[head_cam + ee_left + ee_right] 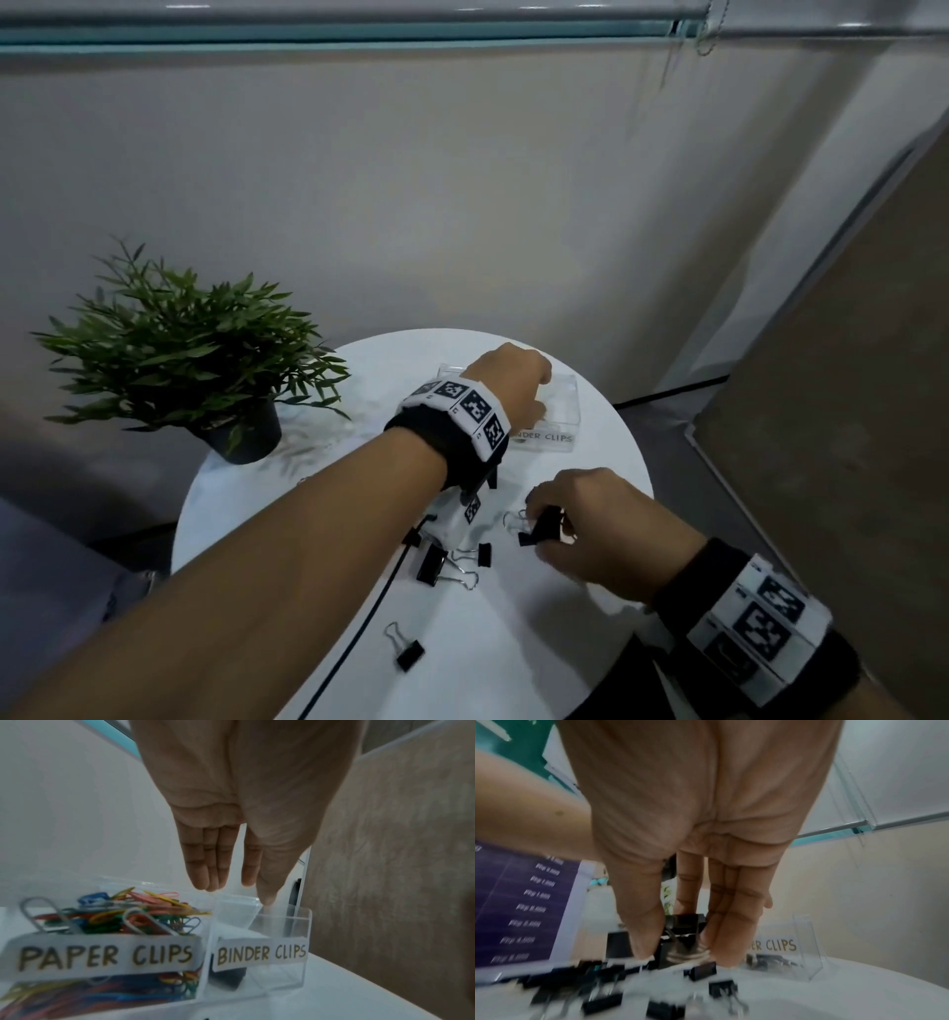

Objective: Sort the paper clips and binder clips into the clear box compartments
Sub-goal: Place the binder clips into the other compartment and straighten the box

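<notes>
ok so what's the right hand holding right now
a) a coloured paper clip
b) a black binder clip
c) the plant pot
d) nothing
b: the right hand pinches a black binder clip just above the white table, among other loose binder clips.

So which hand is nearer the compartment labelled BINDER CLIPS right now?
Left. The left hand hangs directly over the clear box, thumb tip at the BINDER CLIPS compartment. The right hand is nearer the person, pinching a binder clip above the table.
</notes>
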